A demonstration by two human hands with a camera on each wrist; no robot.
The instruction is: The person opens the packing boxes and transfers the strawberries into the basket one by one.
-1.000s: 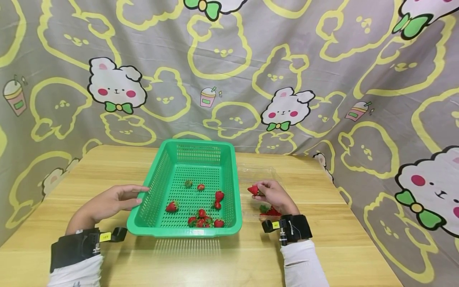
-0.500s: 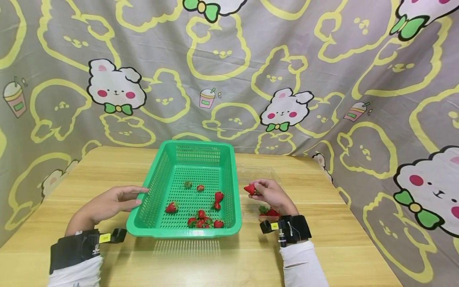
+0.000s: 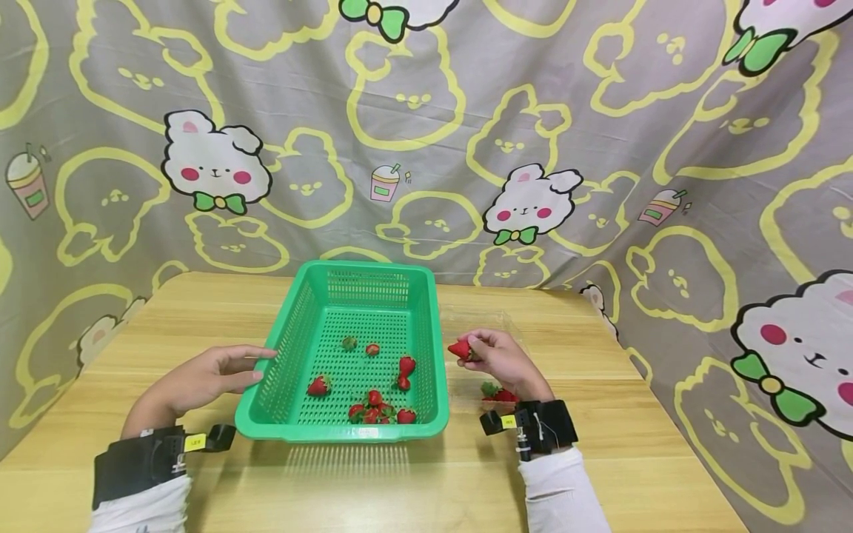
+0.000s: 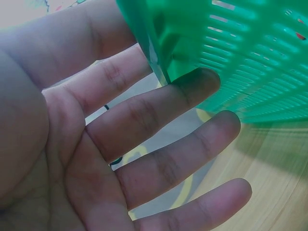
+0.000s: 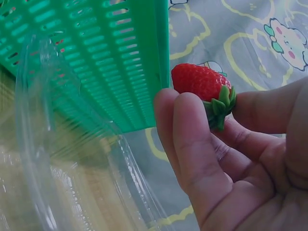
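A red strawberry (image 5: pixel 199 81) with green leaves is pinched between the thumb and fingers of my right hand (image 3: pixel 503 360), just right of the green basket (image 3: pixel 342 431). In the right wrist view the berry's leafy end faces my thumb. My left hand (image 3: pixel 200 381) rests at the basket's left rim; its fingers (image 4: pixel 168 171) are spread and fairly straight, some touching the rim. Several strawberries lie in the basket, with a cluster (image 3: pixel 373 409) near its front and a single berry (image 3: pixel 319 385) at the left.
A clear plastic box (image 5: pixel 122 163) stands beside the basket on the right, under my right hand. More strawberries (image 3: pixel 500 392) lie in its near end. The wooden table (image 3: pixel 346 488) backs onto a patterned cloth (image 3: pixel 433 252).
My right hand has moved slightly left toward the basket with the strawberry in its fingers. The left hand and the basket have stayed in place.
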